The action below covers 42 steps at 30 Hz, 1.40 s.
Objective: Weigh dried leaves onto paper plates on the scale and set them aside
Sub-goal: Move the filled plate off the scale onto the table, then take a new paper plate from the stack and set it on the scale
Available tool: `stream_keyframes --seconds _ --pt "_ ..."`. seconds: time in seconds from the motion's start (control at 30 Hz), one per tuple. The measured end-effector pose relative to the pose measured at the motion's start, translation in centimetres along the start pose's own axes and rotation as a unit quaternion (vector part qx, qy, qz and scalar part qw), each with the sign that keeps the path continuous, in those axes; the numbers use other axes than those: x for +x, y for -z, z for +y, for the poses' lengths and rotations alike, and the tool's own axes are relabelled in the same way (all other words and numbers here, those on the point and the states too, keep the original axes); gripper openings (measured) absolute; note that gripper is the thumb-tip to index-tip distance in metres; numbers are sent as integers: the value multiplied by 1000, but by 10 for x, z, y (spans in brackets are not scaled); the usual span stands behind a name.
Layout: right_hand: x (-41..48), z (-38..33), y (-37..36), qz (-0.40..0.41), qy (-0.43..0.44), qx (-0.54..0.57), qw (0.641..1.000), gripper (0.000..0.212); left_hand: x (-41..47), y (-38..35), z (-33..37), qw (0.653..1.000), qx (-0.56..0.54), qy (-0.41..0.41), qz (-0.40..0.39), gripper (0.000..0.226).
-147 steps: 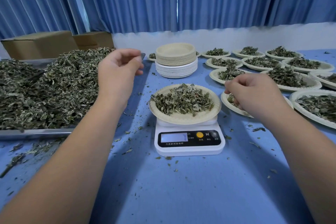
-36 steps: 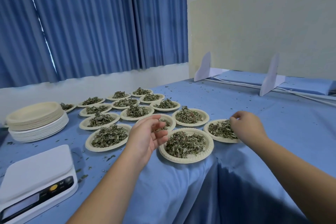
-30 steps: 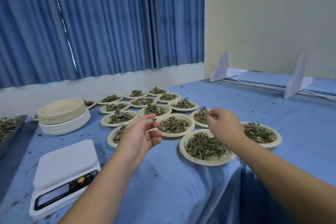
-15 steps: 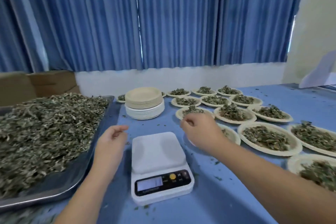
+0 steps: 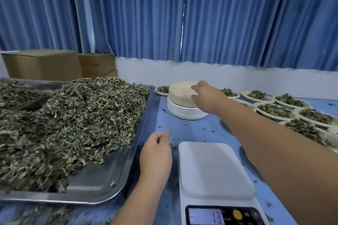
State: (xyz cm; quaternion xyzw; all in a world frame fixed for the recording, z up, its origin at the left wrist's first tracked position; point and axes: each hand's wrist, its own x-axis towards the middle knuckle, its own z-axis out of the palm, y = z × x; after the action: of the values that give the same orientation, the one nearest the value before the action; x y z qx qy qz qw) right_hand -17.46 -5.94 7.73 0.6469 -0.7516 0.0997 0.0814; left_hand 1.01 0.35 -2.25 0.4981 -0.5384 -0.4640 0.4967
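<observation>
Right hand (image 5: 204, 99): stretched onto the round stack of beige and white paper plates (image 5: 181, 104); fingers are laid on the top plate, the thumb is set against the stack's edge; whether a plate is pinched cannot be told.
Left hand (image 5: 155, 155): loosely curled, nothing held.
White digital kitchen scale (image 5: 214, 168): just right of the left hand, display lit.
Dried green leaves (image 5: 73, 118): heaped in the steel tray (image 5: 102, 188), left of the left hand.
Filled paper plates (image 5: 274, 110): ranged right of the right hand.

right hand (image 5: 206, 98) on plate stack (image 5: 180, 95) | left hand (image 5: 155, 157) loosely curled beside scale (image 5: 214, 168) | scale platform bare
</observation>
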Motion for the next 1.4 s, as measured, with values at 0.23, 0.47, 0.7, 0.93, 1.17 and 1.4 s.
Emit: stream_keyframes --seconds 0.23,0.47,0.7,0.93,1.17,1.4 --pt "28 2 -8 -46 -27 45 998 34 -1 -2 0 999 -30 16 0 18" --pt "41 10 -11 -7 -32 84 996 31 -1 -3 0 999 -34 21 -2 18" --pt "45 17 -18 -28 -51 139 989 24 -4 -3 2 999 -29 35 -15 19" --pt "50 20 -13 -42 -57 135 988 22 -4 -2 3 998 -36 37 -28 14" --pt "51 19 -5 -37 -23 57 997 25 -2 -3 1 999 -24 28 -29 13" --pt "44 9 8 -41 8 -42 998 26 -2 -3 2 999 -27 31 -28 14"
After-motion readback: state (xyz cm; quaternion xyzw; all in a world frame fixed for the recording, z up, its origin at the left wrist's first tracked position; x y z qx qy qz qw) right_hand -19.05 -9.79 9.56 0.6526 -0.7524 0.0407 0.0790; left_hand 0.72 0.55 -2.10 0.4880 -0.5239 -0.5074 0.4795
